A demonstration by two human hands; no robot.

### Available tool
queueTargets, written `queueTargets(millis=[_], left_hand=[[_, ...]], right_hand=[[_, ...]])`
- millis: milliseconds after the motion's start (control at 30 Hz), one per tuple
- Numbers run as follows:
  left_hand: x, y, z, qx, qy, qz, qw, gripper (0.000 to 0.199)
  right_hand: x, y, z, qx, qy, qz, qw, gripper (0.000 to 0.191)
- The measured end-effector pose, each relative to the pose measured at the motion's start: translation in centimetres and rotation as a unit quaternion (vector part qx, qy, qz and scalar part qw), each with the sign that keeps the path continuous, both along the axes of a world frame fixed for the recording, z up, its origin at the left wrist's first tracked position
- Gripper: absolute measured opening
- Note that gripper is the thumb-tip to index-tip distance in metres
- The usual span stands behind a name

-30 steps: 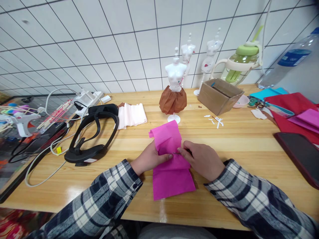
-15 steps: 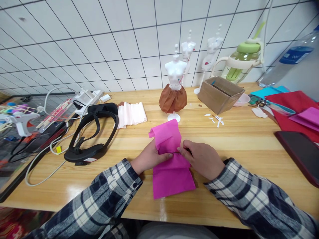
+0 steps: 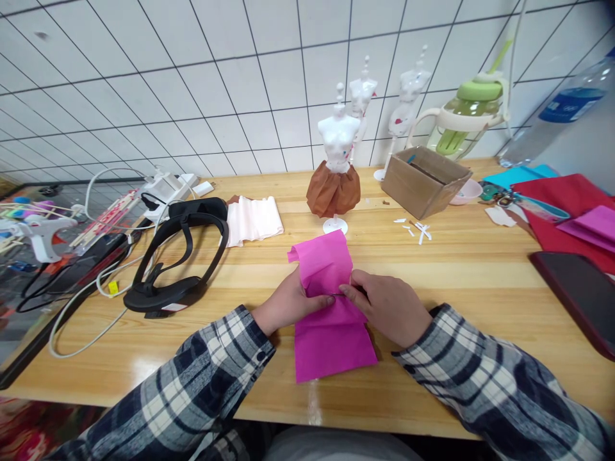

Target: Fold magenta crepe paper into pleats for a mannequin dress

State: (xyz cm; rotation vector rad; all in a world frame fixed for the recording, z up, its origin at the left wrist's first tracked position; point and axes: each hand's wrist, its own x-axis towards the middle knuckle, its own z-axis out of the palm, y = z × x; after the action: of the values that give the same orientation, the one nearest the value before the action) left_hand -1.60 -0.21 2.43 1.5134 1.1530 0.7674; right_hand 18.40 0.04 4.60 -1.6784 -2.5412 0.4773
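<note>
Nearest to us, the lower flap of the pink sheet (image 3: pixel 334 355) lies flat on the wooden surface (image 3: pixel 273 381), which we judge takes its weight and leaves both hands free for the small work higher up. The left hand (image 3: pixel 288 304) comes in from the side, thumb pressed on top and fingers going under the sheet; its grip is closed on the material with no gap showing, probably to keep the crosswise fold steady. The right hand (image 3: pixel 396 310) faces it, thumb and bent forefinger drawn together in a small pinch at the sheet's right edge. Between the two thumbs runs a thin dark sliver (image 3: pixel 338 294) (a needle or pin, perhaps, but too small for us to tell). We take the closeness of the hands as a way to keep the fold taut.

Past the hands, the upper end of the sheet curls over at its left corner. To the left of it sit a black headset (image 3: pixel 166 296) and, farther on, a folded pale cloth (image 3: pixel 257 221); white scraps (image 3: pixel 423 234) lie to the right. Beyond, a white dress form (image 3: pixel 339 137) stands upright in a gathered brown skirt (image 3: pixel 333 192), near a cardboard box (image 3: pixel 418 189), before the tiled wall (image 3: pixel 192 96).
</note>
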Motion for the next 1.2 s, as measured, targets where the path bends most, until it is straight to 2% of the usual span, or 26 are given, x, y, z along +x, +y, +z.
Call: queueTargets(millis=[433,667,1033,1200], left_hand=[[0.2,-0.1,0.4,-0.005,0.014,0.002,1.0,0.055],[0.2,0.0,0.4,-0.004,0.01,0.001,1.0,0.061],[0.1,0.0,0.0,-0.031,-0.095,-0.016,0.995,0.062],[0.1,0.1,-0.2,-0.047,-0.072,0.007,0.996,0.056]], right_hand=[[-0.3,-0.3,-0.2,0.006,0.016,0.007,1.0,0.032],[-0.3,-0.2,-0.4,0.01,0.013,0.008,1.0,0.032],[0.6,0.6,-0.3,-0.009,0.03,-0.008,0.999,0.034],[1.4,1.3,-0.5,-0.037,0.08,-0.016,0.996,0.037]])
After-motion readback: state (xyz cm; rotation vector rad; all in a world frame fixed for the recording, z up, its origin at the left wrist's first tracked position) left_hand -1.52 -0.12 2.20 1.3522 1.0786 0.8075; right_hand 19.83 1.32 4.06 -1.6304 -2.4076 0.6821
